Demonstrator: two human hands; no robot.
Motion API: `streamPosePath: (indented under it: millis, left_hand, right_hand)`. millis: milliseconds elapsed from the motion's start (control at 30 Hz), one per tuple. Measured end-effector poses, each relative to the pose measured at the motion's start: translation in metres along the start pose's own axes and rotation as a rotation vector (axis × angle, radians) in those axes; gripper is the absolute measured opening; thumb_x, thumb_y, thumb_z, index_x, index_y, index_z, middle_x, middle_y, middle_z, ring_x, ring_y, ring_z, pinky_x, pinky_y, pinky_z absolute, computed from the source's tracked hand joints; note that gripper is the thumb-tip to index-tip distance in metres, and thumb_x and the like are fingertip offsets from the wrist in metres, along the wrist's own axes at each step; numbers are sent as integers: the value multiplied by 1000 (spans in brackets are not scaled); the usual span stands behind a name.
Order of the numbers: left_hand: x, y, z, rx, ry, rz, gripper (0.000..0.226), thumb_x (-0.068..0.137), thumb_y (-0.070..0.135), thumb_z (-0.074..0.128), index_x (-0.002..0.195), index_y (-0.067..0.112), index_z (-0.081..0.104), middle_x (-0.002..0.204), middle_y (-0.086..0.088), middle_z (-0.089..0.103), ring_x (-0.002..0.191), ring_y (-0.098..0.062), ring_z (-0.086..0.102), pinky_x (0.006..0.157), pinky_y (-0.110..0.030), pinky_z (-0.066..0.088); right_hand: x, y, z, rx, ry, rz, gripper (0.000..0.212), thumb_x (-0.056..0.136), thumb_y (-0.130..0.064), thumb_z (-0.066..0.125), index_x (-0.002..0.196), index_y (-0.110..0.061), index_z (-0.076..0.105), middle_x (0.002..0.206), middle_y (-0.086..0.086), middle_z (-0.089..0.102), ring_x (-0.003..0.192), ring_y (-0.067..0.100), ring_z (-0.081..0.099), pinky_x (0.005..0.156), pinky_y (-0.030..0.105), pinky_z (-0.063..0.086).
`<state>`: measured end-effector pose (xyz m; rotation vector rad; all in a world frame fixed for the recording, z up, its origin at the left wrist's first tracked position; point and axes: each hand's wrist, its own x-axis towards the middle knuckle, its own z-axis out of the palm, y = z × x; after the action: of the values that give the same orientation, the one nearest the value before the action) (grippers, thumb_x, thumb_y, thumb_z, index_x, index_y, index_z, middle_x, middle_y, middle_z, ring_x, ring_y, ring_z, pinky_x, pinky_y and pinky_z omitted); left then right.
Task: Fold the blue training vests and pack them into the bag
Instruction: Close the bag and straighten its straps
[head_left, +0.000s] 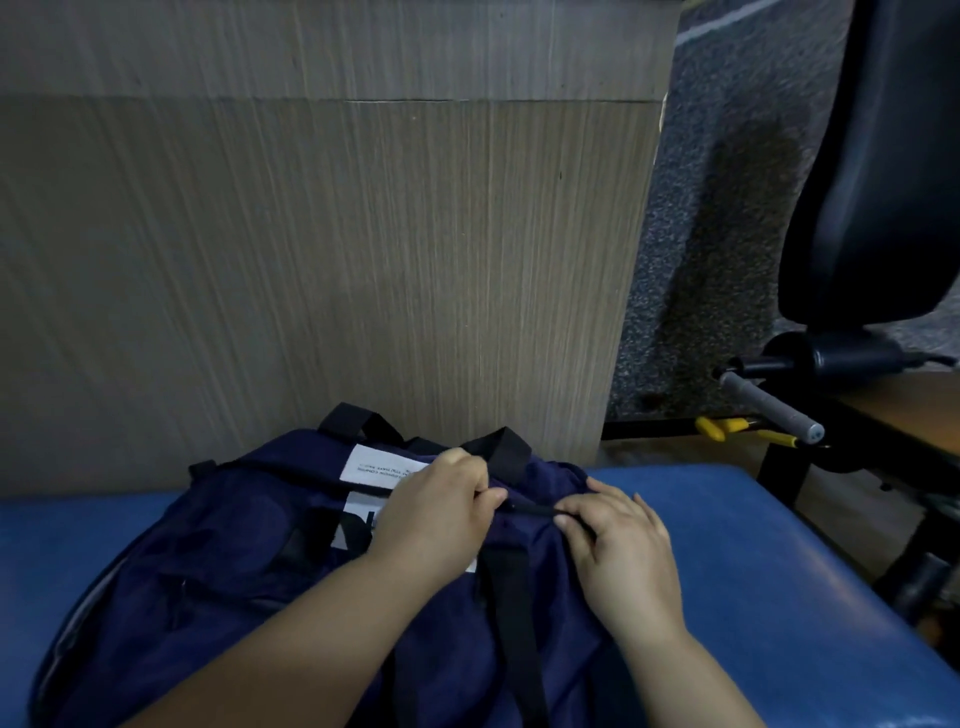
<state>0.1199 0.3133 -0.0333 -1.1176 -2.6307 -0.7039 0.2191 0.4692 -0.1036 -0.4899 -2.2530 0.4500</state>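
Left hand (436, 514), right hand (618, 540) pinch black cord (535, 512); bag (208, 571) contents hidden.

Support: blue padded bench (753, 571), smooth cover with a slight sheen.

One item lies directly on it: a dark navy bag (234, 571), soft-sided and slumped.
- Bare bench cover shows as a broad area right of the bag and a narrow strip left of it.
- The bench's right edge is well apart from the bag.
- The bag's far end sits at the bench's far edge; its near end runs out of view.
- Black handle straps (501, 449) stand up in two loops at the bag's far side.
- A white label (374, 467) lies on the bag's top, near the straps; print too small to read.
- Pale grey trim (78, 623) follows the bag's left edge.
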Motion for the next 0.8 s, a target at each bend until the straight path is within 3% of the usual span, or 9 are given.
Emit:
streamPosePath:
  millis: [133,233,300,433,533,667,733,800]
  left_hand:
    - [-4,-20,-3,-48,-21,-63,36,97,42,49,67,28,35,88,8,49,81,-15,56,69,-33,40]
    - [-8,-21,-2,-100,-11,-55,32,96,42,50,69,29,38,87,8,51,86,-15,55,76,-35,44]
    - [-10,-17,-1,-124,7,-17,29,96,41,50,72,28,41,87,8,51,85,-15,54,76,-36,43]
    - [-12,-17,1,-157,31,21,25,96,40,52,77,24,48,90,8,55,87,-14,56,78,-38,45]
    - [-13,-23,4,-155,69,74,25,93,41,55,75,24,50,88,9,57,83,-12,55,74,-36,46]
    - [-14,-34,-1,-87,244,167,32,85,51,50,68,24,54,72,12,58,75,-10,50,75,-22,36]
    - [-14,-40,-6,-86,315,135,36,82,55,49,65,25,58,66,14,57,76,-8,48,77,-24,37]
    - [-14,-49,-9,-93,335,65,31,82,54,57,66,28,62,66,17,59,69,-3,48,88,-31,42]
  right_hand:
    - [0,-6,2,-41,-19,8,10,88,-27,66,96,-29,72,104,-11,72,126,16,56,114,43,26]
    - [-4,-25,5,-92,-54,-154,42,86,-48,49,119,-28,65,119,-12,68,131,17,52,116,41,16]
    - [-7,-37,10,-56,-130,-224,47,88,-50,46,127,-30,61,127,-14,63,133,13,48,116,35,18]
    - [-6,-40,16,12,-88,-212,31,74,-31,66,105,-32,71,99,-16,73,97,6,66,100,32,43]
    - [-4,-35,18,35,-17,-176,20,72,-26,70,90,-30,77,83,-17,74,77,4,65,94,32,49]
    - [-4,-32,20,3,63,-190,12,72,-28,70,82,-28,78,78,-18,73,80,6,61,93,30,46]
    - [-2,-30,20,0,72,-185,12,73,-30,70,81,-28,78,78,-18,73,82,6,60,93,30,47]
    - [-2,-28,21,-6,65,-177,12,75,-31,69,82,-29,78,79,-19,73,82,5,60,92,29,49]
